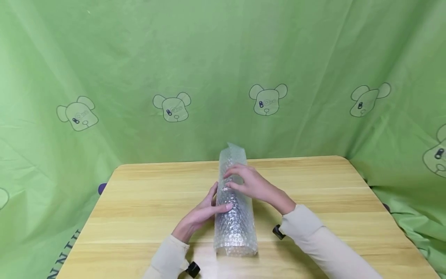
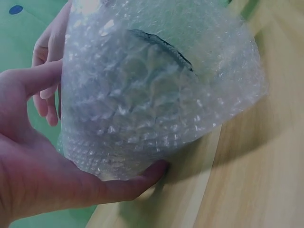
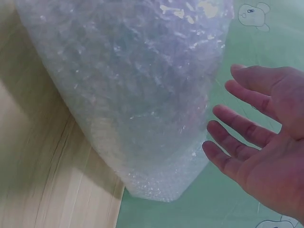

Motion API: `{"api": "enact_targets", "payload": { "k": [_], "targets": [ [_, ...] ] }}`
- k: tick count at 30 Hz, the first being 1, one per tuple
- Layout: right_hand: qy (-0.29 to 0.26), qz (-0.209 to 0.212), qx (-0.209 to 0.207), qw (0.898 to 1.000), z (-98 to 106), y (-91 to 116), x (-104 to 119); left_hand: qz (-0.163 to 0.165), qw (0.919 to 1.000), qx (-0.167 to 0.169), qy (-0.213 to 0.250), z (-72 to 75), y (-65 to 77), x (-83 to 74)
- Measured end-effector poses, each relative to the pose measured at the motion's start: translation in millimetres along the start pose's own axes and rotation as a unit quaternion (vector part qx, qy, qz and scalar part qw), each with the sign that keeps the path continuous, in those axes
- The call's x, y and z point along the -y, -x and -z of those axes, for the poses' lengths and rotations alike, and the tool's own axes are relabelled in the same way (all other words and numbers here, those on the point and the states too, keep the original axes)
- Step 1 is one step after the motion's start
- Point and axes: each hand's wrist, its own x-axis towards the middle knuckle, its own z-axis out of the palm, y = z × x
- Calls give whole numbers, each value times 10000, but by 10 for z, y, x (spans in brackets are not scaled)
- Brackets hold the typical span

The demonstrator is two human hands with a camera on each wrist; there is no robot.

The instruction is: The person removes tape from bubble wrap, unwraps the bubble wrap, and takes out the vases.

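A long roll of clear bubble wrap (image 1: 235, 226) lies lengthwise on the table, its far end reaching the back edge. Through the plastic in the left wrist view shows a dark curved edge (image 2: 164, 47) of something inside; its kind is hidden by the bubbles. My left hand (image 1: 200, 213) holds the roll from the left, thumb over the top and fingers along the side, one finger (image 2: 137, 185) low against its underside. Over the roll's upper half is my right hand (image 1: 252, 184), its fingers apart and slightly bent; a gap separates them from the wrap (image 3: 133, 95) in the right wrist view.
The light wooden table (image 1: 139, 228) has rounded far corners. Behind it and at both sides hangs a green cloth (image 1: 216, 58) printed with bear heads. Each sleeve carries a small black device near the wrist, the left one (image 1: 192, 269) close over the tabletop.
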Motion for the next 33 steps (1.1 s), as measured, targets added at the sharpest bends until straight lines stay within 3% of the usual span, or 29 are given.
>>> {"api": "enact_targets", "payload": {
  "k": [8, 33],
  "targets": [
    [239, 90, 422, 9988, -76, -31, -18, 27, 9999, 117, -1, 25, 24, 47],
    [785, -119, 631, 9948, -173, -90, 37, -81, 9993, 269, 227, 22, 29, 27]
  ]
}}
